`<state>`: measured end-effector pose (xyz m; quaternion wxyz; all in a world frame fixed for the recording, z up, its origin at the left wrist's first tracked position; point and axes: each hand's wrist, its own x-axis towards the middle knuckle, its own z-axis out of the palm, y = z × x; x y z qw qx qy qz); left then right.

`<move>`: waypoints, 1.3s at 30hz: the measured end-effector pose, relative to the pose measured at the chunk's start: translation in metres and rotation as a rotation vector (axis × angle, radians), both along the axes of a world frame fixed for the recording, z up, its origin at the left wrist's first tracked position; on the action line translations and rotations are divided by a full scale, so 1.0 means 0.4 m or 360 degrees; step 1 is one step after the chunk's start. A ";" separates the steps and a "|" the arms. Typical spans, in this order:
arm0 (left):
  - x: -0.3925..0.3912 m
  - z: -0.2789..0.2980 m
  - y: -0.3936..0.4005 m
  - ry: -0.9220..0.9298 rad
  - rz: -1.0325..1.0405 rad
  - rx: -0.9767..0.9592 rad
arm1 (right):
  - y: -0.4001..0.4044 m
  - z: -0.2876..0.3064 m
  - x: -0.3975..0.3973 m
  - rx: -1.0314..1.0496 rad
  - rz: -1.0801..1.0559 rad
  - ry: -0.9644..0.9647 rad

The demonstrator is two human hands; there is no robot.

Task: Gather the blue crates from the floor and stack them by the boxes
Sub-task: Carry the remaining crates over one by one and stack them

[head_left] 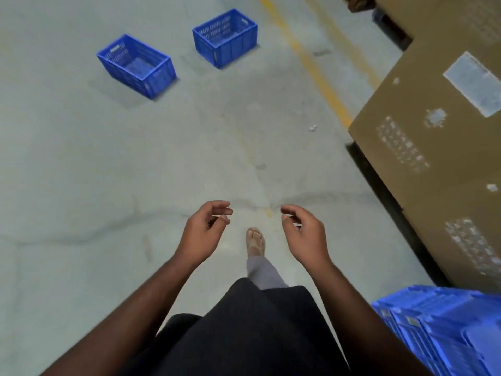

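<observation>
**Two crates left on the warehouse floor**

The grey concrete floor [81, 172] of a storeroom ran ahead, cracked in places and crossed by a faded yellow line [311, 63] along its right side. Nearest the camera, at the lower right, stood a stack of blue crates [439, 332], close against the cardboard boxes [433, 147], so part of the job looked done. The boxes rested on a dark pallet [379, 185] and filled the right edge of the view.

Both arms reached forward over a dark garment, with one sandalled foot [255, 241] set on the floor between them. The left hand [204, 232] and the right hand [305, 234] hung in the air, fingers loosely curled and released, grasping nothing.

Well beyond the hands, two more blue crates sat apart from each other on the floor: the nearer crate [137, 66] to the left, the farther crate [225, 38] to its right and closer to the yellow line. Both stood upright, open side up, and looked empty.

The next step was probably the walk to the nearer crate. A small pale scrap [313, 128] lay on the floor near the boxes, and a sandal might slip on it on the way back with a load. A crate set crooked on the stack could tip it. Carrying both at once would block the view of the pallet's edge, a likely trip.
</observation>
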<state>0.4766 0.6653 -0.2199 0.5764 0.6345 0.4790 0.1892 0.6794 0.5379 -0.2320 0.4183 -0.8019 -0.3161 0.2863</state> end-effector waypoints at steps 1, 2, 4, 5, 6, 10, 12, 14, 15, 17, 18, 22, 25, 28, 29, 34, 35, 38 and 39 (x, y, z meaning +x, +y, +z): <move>0.007 -0.001 0.061 -0.0001 0.0025 0.0011 | 0.077 -0.004 0.017 0.0009 0.0040 -0.0020; 0.016 -0.001 0.127 0.0000 0.0049 0.0035 | 0.161 -0.001 0.032 0.0033 0.0103 -0.0052; 0.038 0.014 0.274 -0.0013 0.0118 0.0091 | 0.346 0.022 0.058 0.0084 0.0257 -0.0114; 0.048 0.027 0.347 -0.0035 0.0178 0.0124 | 0.435 0.039 0.067 0.0103 0.0331 -0.0134; 0.052 0.044 0.414 -0.0065 0.0254 0.0158 | 0.518 0.058 0.070 0.0113 0.0407 -0.0148; 0.013 0.072 0.630 -0.0178 0.0583 0.0183 | 0.812 0.127 0.044 0.0118 0.0687 -0.0102; -0.027 0.057 0.733 -0.0201 0.0687 0.0184 | 0.956 0.148 0.017 0.0149 0.0773 -0.0033; -0.075 0.031 0.852 -0.0213 0.0777 0.0190 | 1.104 0.152 -0.022 0.0167 0.0871 -0.0027; -0.100 0.021 0.919 -0.0225 0.0826 0.0188 | 1.181 0.148 -0.045 0.0164 0.0909 -0.0028; -0.157 0.007 1.061 -0.0270 0.0920 0.0187 | 1.338 0.128 -0.097 0.0144 0.0968 -0.0038; -0.188 -0.001 1.133 -0.0282 0.0947 0.0191 | 1.417 0.115 -0.126 0.0131 0.0985 -0.0050; -0.338 -0.031 1.441 -0.0209 0.0885 0.0151 | 1.721 0.069 -0.240 0.0112 0.0892 -0.0045; -0.473 -0.021 1.688 -0.0066 0.0767 0.0164 | 1.920 0.041 -0.320 0.0077 0.0729 0.0052; -0.567 0.029 1.924 0.0051 0.0755 0.0195 | 2.083 0.027 -0.389 0.0044 0.0642 0.0123; -0.582 0.042 2.001 0.0061 0.0778 0.0204 | 2.134 0.029 -0.410 0.0045 0.0626 0.0120; -0.566 0.035 2.334 0.0095 0.0688 0.0240 | 2.413 0.018 -0.455 0.0041 0.0507 0.0121; -0.555 0.028 2.394 0.0081 0.0661 0.0239 | 2.473 0.010 -0.457 0.0024 0.0497 0.0133; -0.532 -0.015 2.626 0.0036 0.0648 0.0194 | 2.709 -0.040 -0.455 0.0007 0.0453 0.0190; -0.528 -0.028 2.699 0.0028 0.0657 0.0177 | 2.792 -0.052 -0.455 0.0005 0.0446 0.0197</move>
